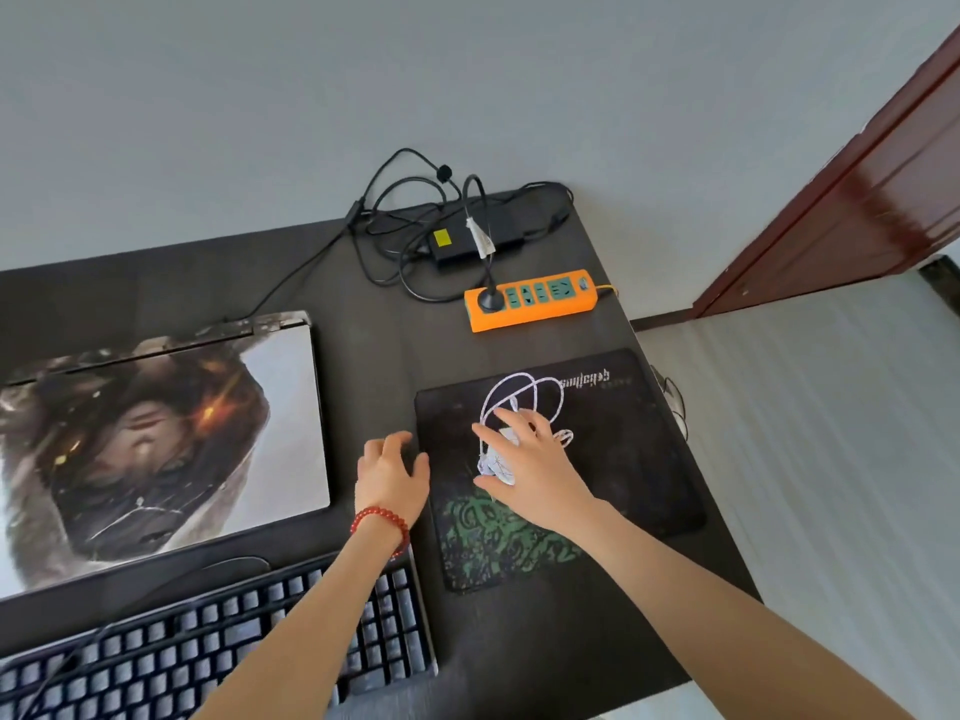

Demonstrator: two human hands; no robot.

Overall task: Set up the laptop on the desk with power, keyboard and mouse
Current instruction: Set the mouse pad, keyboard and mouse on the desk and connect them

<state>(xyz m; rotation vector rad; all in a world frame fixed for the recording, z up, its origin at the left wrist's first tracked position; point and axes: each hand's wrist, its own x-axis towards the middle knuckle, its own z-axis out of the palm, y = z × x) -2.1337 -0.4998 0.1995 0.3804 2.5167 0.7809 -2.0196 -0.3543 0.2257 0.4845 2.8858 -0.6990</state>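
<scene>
The laptop lies closed on the bench, its decorated lid facing up, so opening it is still to do. Power looks mostly arranged: a black cable runs from its back edge to the power brick, and a black plug sits in the orange power strip, though whether that strip is live cannot be told. The keyboard sits in front of the laptop with a dark cord trailing off; its far end is not clear. The mouse rests on the mouse pad with its white cable coiled beside it, seemingly not yet plugged in. The right hand spreads over the mouse, fingers relaxed rather than gripping. The left hand, a red bead bracelet at its wrist, rests loosely on the bench at the pad's left edge, holding nothing. The loose loops of adapter cable behind the strip could snag the mouse lead
</scene>
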